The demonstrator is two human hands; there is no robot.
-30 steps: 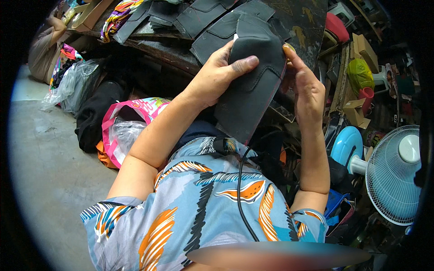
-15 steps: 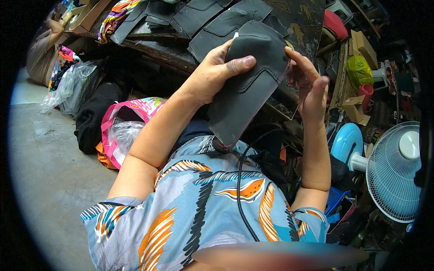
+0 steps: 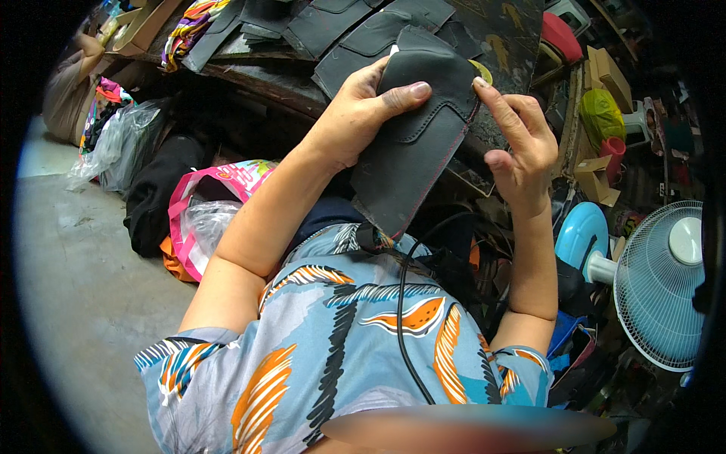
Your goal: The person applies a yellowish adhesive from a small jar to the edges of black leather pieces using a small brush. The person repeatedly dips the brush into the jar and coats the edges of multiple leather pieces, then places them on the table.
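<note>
My left hand (image 3: 368,113) grips a black leather piece (image 3: 414,163) by its upper left side, with the thumb lying across its front. The piece has a curved stitched seam and a thin reddish line along its right edge. It hangs tilted over my lap, its lower end close to my shirt. My right hand (image 3: 523,144) is raised at the piece's right edge. Its index finger points at that edge, the tip touching or almost touching it; the thumb stands apart and the other fingers are partly bent. Nothing shows in this hand.
Several similar black leather pieces (image 3: 325,29) lie on the dark worktable (image 3: 495,57) ahead. A white and blue fan (image 3: 658,284) stands at right, near cardboard boxes (image 3: 607,79). A pink-edged bag (image 3: 180,216) and a black cable (image 3: 401,310) are close to me. Someone's arm (image 3: 89,53) shows far left.
My right hand has turned and moved slightly outward, with its index finger straighter against the leather's edge. The leather piece has shifted up and tilted a little, still in my left hand.
</note>
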